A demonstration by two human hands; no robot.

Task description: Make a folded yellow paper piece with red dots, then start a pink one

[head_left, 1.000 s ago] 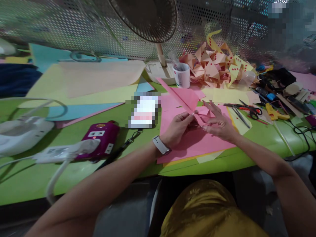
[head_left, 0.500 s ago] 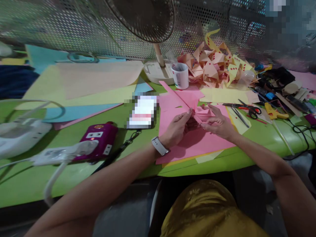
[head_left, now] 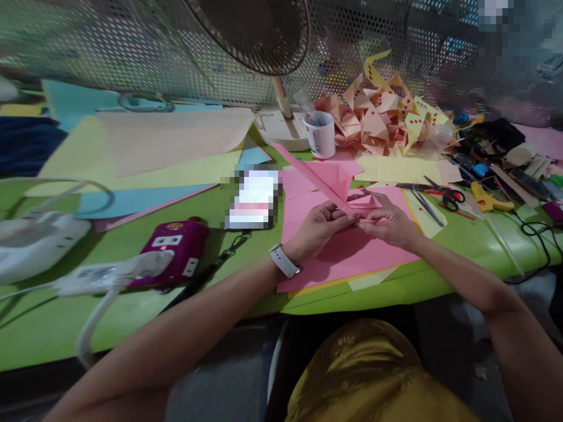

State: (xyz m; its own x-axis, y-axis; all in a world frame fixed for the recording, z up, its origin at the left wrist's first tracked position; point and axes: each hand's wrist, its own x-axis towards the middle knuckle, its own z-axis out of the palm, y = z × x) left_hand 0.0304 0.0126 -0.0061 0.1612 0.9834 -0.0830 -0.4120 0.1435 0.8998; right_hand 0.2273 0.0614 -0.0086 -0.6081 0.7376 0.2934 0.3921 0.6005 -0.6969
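Fingers of the left hand [head_left: 319, 225] were pinched on the near end of a folded pink paper piece [head_left: 328, 176]; fingers of the right hand [head_left: 387, 225] were pinched narrow on the same piece from the 3 o'clock side, thumb and forefinger closed on a small flap; both hands met w/ fingertips nearly touching.

Progress, as a judgement: the piece was already creased several times, so early folds were done; it did not yet look like the finished shapes in the pile of folded paper [head_left: 382, 120] at 1 o'clock, so more folds seemed left; exact stage hard to tell, since the hands hid the middle.

The piece looked thin, matte, sharp-edged; a long pointed strip ran toward 11 o'clock, a triangular flap spread beside it; it was held just above a flat pink sheet [head_left: 347, 252] on the green table [head_left: 132, 305], approx. centre of view, at 12 o'clock from the person.

Around it: scissors [head_left: 442, 196] at 2 o'clock, near but apart; a white cup [head_left: 322, 135] at 12 o'clock beside the fan base [head_left: 281, 126]; a purple box [head_left: 173, 249] and white power strip [head_left: 105, 275] at 9 o'clock, well apart; big pale sheets [head_left: 171, 146] at 10 o'clock.
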